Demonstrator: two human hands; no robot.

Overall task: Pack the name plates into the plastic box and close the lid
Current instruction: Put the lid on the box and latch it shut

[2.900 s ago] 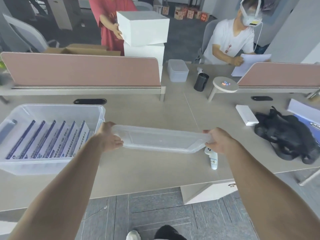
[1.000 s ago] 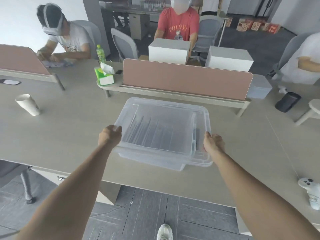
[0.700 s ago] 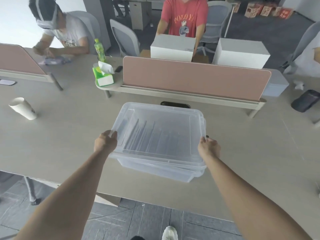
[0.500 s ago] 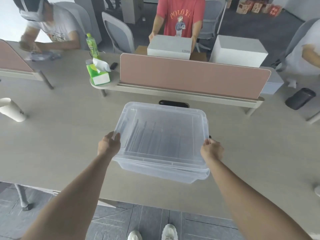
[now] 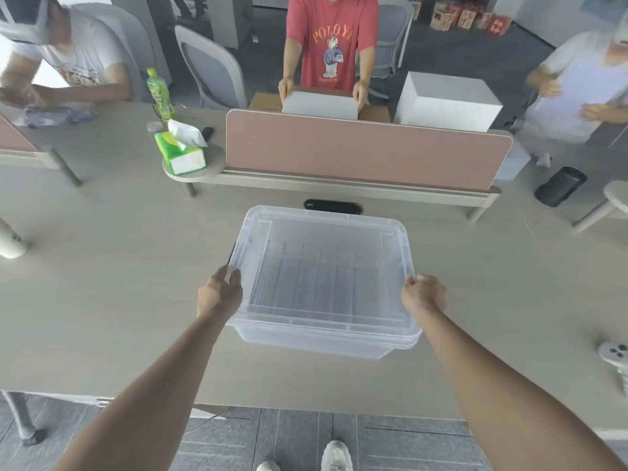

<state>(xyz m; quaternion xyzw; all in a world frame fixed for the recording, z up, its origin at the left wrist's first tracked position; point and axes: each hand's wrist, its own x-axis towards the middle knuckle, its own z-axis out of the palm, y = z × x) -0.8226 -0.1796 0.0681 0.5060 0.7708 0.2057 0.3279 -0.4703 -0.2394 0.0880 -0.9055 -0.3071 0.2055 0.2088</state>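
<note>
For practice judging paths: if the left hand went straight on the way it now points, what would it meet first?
The lid on the plastic box; the left hand grips its left edge, so nothing lies between.

Open-plan office: long shared desk (image 5: 102,283) under the left hand (image 5: 219,295), pink divider (image 5: 367,154) beyond it, cable grommet (image 5: 333,207) between, office chairs (image 5: 210,76) and other people (image 5: 331,45) past the divider.

The plastic box (image 5: 316,345) and its lid (image 5: 323,277) are translucent, smooth plastic with a faint sheen. The tabletop (image 5: 102,283) is a pale, matt wood-grain surface. The divider panel (image 5: 367,151) looks matt pink. The tissue pack (image 5: 183,156) has a glossy green wrapper. The white carton (image 5: 445,103) looks matt.
</note>
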